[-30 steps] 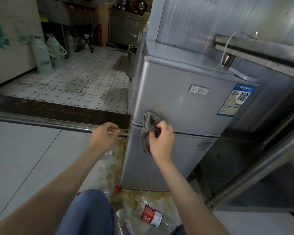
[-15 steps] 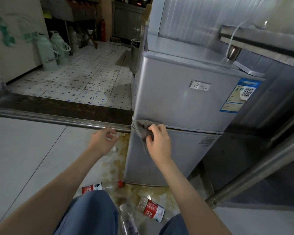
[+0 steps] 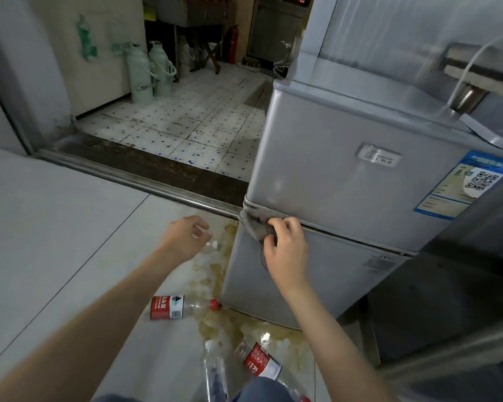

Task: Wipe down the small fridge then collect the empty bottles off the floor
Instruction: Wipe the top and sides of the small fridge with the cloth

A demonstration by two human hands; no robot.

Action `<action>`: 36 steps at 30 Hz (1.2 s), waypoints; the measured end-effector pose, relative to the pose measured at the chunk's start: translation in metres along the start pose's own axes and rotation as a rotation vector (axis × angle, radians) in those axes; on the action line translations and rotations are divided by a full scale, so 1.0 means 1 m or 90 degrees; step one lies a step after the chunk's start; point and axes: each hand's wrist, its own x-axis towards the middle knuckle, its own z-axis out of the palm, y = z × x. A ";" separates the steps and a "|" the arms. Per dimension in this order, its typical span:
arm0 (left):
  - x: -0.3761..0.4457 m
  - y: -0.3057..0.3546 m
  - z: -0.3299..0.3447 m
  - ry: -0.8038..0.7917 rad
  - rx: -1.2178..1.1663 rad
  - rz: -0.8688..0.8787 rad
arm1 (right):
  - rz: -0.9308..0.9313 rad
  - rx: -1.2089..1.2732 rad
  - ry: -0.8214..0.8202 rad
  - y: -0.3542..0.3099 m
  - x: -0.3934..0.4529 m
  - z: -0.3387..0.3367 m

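The small fridge (image 3: 346, 198) is standing on the floor (image 3: 55, 227) beside a doorway, and everything here is placed from it. The right hand (image 3: 286, 250) is pressing a grey cloth (image 3: 254, 223) against the fridge's front left corner, right at the seam between the upper and lower doors; its fingers are curling tightly around the bunched cloth, part of which is wrapping round the corner edge. The left hand (image 3: 183, 240) is hovering just left of the fridge at about the same height, touching nothing, its fingers loosely bent and a little apart with the thumb near the fingertips. A clear bottle with a red label and red cap (image 3: 180, 306) is lying on its side by the fridge's lower left corner, cap pointing toward it. A second red-labelled bottle (image 3: 260, 361) is lying in front of the fridge's base, and a label-free clear bottle (image 3: 215, 369) is lying just left of that one. Yellowish stains (image 3: 215, 271) are spreading over the floor along the fridge's left side and front.
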 end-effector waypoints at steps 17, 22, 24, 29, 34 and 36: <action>0.033 0.004 0.016 -0.133 -0.037 0.145 | 0.005 -0.059 0.126 0.002 -0.012 0.025; 0.045 -0.009 0.033 -0.154 -0.043 0.196 | 0.067 -0.095 0.087 0.015 -0.032 0.033; 0.049 -0.012 0.040 -0.163 -0.039 0.210 | 0.100 -0.105 0.075 0.019 -0.040 0.034; 0.048 -0.017 0.053 -0.139 -0.030 0.223 | 0.103 -0.082 0.132 0.012 -0.045 0.034; 0.040 -0.025 0.069 -0.116 -0.023 0.225 | 0.080 -0.048 0.177 0.008 -0.038 0.040; 0.036 -0.027 0.074 -0.091 -0.039 0.219 | 0.068 -0.043 0.170 0.012 -0.042 0.043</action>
